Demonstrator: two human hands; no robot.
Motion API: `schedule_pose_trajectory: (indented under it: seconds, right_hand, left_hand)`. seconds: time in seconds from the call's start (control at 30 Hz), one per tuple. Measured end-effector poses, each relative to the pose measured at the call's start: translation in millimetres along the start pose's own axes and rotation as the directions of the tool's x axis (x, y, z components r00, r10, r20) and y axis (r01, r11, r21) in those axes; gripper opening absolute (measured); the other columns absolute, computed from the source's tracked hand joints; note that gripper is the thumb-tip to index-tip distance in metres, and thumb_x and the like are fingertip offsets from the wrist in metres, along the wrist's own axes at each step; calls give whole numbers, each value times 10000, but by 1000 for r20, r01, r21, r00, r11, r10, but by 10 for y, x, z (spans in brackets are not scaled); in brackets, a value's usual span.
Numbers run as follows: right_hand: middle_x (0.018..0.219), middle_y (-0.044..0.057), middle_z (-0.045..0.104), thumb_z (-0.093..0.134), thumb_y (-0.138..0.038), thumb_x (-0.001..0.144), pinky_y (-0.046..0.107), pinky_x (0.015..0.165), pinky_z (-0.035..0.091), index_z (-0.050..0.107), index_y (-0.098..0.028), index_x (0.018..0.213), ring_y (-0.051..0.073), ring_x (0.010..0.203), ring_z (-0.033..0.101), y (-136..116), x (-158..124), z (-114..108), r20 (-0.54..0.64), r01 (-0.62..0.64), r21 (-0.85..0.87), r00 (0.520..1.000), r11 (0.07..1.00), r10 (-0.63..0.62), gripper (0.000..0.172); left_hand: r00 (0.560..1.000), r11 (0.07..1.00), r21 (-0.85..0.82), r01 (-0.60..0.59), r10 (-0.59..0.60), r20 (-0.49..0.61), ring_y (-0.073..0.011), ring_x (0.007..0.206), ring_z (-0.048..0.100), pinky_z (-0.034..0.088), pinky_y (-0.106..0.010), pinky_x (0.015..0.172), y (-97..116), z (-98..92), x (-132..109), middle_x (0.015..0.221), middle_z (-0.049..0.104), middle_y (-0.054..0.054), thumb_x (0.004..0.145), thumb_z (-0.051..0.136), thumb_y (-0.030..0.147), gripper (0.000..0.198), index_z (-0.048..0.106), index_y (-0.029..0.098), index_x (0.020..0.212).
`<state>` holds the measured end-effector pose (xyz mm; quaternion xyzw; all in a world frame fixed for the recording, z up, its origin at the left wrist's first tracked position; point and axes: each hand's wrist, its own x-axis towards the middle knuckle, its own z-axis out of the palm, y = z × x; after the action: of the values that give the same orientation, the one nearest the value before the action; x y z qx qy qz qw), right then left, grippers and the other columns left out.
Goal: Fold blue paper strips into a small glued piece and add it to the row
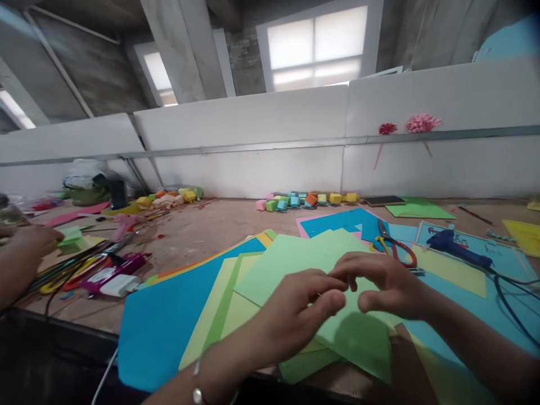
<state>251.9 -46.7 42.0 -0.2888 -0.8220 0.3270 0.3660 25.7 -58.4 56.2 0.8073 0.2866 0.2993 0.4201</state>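
Note:
My left hand (300,306) is over a stack of light green paper sheets (291,256), fingers stretched forward and thumb apart from them. Just to its right is my right hand (379,281), its fingers curved and its thumb apart, with a gap showing between. The fingertips of both hands meet or overlap over the paper. Nothing shows in either hand, though the left fingertips are partly hidden. Under the green sheets lie yellow-green sheets and a large blue sheet (169,309). Scissors with red and yellow handles (396,247) lie just beyond my right hand.
A blue glue gun (458,247) with a black cable lies at the right. Small folded paper cubes (312,199) line the wall's foot. At the left, another person's hand (31,247) is near a green paper piece, beside a purple device (112,273) and more scissors.

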Motion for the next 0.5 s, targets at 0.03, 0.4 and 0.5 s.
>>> schedule_pose_trajectory:
  seconds: [0.03, 0.4, 0.5]
  right_hand:
    - [854, 72, 701, 683, -468, 838, 287, 678, 544, 738, -199, 987, 171, 749, 643, -47, 6, 72, -81, 19, -62, 996, 998, -24, 313]
    - [770, 22, 683, 782, -305, 757, 264, 607, 574, 761, -225, 773, 154, 679, 677, -50, -6, 449, -304, -52, 261, 943, 964, 134, 85]
    - [801, 5, 639, 826, -293, 698, 274, 608, 601, 766, -229, 731, 142, 645, 676, -74, -14, 597, -295, -86, 513, 917, 854, 269, 94]
  left_hand:
    - [999, 1000, 8, -26, 26, -25, -186, 791, 636, 518, -315, 763, 8, 82, -1, 827, 693, -73, 942, 448, 465, 421, 697, 180, 757]
    - [944, 943, 332, 19, 92, -317, -249, 1163, 579, 535, -404, 942, -313, 594, -307, 1314, 604, -119, 1001, 290, 393, 440, 558, 261, 1324]
    - [971, 926, 377, 33, 60, -232, -257, 1280, 504, 528, -425, 990, -383, 601, -429, 1443, 497, -94, 996, 305, 282, 460, 409, 308, 1444]
